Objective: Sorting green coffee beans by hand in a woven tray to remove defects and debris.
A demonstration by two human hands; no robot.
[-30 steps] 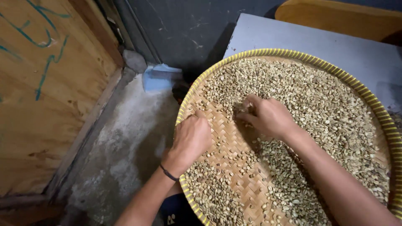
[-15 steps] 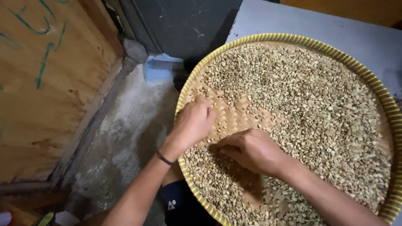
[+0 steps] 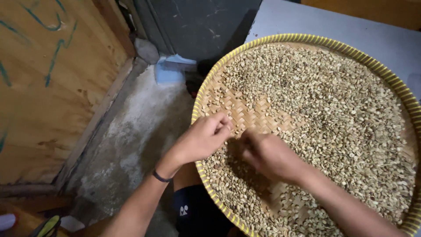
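Note:
A big round woven bamboo tray with a yellow rim (image 3: pixel 307 38) rests partly on a grey table and carries a thick spread of pale green coffee beans (image 3: pixel 333 101). A bare patch of weave (image 3: pixel 250 115) shows at the near left. My left hand (image 3: pixel 202 138) hovers at the tray's left edge, fingers curled and pinched together; I cannot see whether a bean is in them. My right hand (image 3: pixel 268 154) lies just beside it on the beans, fingers bent down into them and blurred.
A plywood board (image 3: pixel 44 87) with teal scribbles leans at the left. Below lies a rough concrete floor (image 3: pixel 131 140) with a light blue dustpan (image 3: pixel 173 70) and a grey stone (image 3: pixel 147 50). A grey table top (image 3: pixel 386 41) lies under the tray.
My right hand swept from the tray's middle back toward me, dragging beans, and now sits next to the left hand. The left hand stayed by the rim and curled its fingers tighter.

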